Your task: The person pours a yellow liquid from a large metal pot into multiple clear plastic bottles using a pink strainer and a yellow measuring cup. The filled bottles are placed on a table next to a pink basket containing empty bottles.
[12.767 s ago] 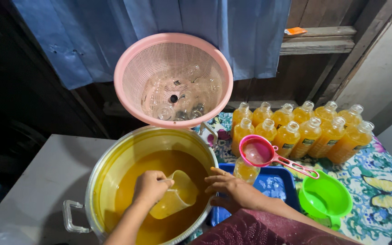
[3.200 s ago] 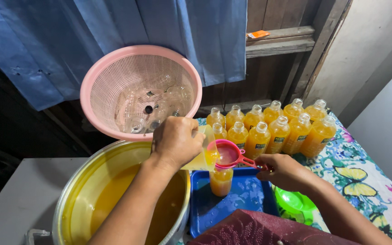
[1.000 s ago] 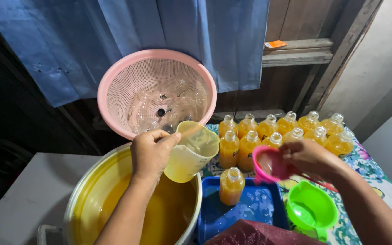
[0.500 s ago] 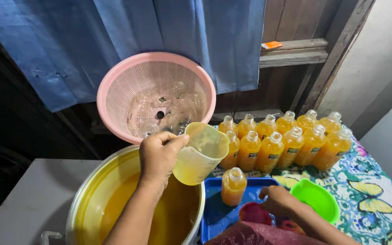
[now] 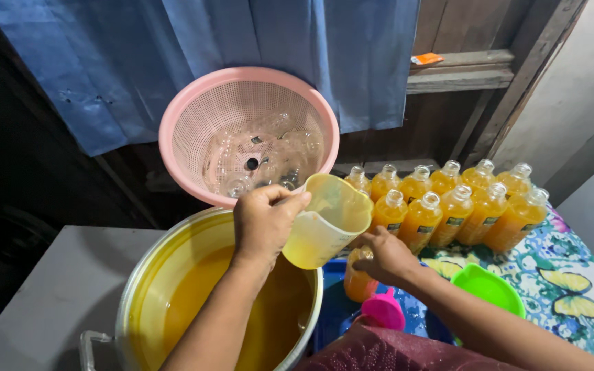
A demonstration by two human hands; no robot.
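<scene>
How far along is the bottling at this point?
Done: about a dozen filled bottles stand in rows on the cloth. In hand: the left hand holds a jug with some juice over the pot; the right hand grips a full bottle on the blue tray. Left: the pot holds plenty of juice, and empty bottles lie in the pink basket.

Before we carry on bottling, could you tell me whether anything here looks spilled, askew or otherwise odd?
No spill is visible. The left hand holds the jug tilted over the pot. The pink funnel lies off the bottle that the right hand grips.
</scene>
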